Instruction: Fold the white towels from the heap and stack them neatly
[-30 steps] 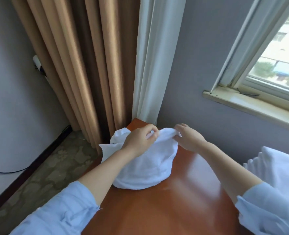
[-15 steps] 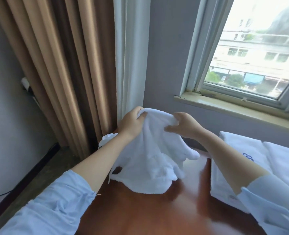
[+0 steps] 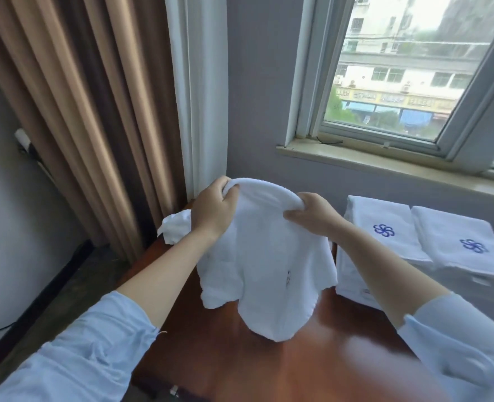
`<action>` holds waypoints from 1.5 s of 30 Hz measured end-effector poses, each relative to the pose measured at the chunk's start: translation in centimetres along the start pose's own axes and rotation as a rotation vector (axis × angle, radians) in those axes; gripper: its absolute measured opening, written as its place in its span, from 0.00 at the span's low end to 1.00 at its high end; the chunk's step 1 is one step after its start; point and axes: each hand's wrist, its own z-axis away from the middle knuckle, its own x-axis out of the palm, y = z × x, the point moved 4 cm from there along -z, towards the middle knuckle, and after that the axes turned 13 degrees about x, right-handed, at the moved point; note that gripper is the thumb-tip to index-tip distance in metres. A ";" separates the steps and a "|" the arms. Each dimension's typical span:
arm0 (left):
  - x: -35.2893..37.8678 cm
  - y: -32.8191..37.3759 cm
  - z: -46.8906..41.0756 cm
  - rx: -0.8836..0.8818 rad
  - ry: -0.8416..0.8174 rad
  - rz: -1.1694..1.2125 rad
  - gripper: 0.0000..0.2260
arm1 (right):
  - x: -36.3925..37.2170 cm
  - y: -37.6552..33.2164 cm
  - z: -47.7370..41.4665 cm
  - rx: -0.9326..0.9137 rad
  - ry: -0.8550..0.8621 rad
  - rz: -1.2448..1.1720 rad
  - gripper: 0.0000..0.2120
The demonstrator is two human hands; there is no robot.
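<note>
Grip of left hand (image 3: 213, 211) and right hand (image 3: 316, 217) tight on bunched white towel (image 3: 269, 268), over wooden table (image 3: 240, 367)

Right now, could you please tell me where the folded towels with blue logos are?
In the head view the folded towels lie at right on the table, below the window sill, just right of the unfolded towel held up.

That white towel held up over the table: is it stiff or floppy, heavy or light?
Probably floppy: the towel sags in loose folds below where the left hand and right hand grip its top edge. Likely light: a finger grip seems enough to lift it.
</note>
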 end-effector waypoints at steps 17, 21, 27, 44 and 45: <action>7.1 8.7 14.7 0.220 -0.369 -0.257 0.13 | -4.7 13.4 17.4 0.308 -0.428 0.257 0.15; 10.1 9.3 16.6 0.261 -0.516 -0.341 0.11 | -5.3 16.1 19.4 0.465 -0.599 0.290 0.19; 14.2 9.6 13.8 0.314 -0.505 -0.338 0.08 | -8.4 18.4 15.6 0.380 -0.068 0.398 0.09; 29.7 2.9 24.2 0.629 -1.413 -0.190 0.19 | 5.9 31.1 18.5 0.657 -0.319 0.398 0.27; 29.9 2.7 24.7 0.629 -1.447 -0.206 0.22 | 6.2 31.5 18.9 0.656 -0.301 0.410 0.28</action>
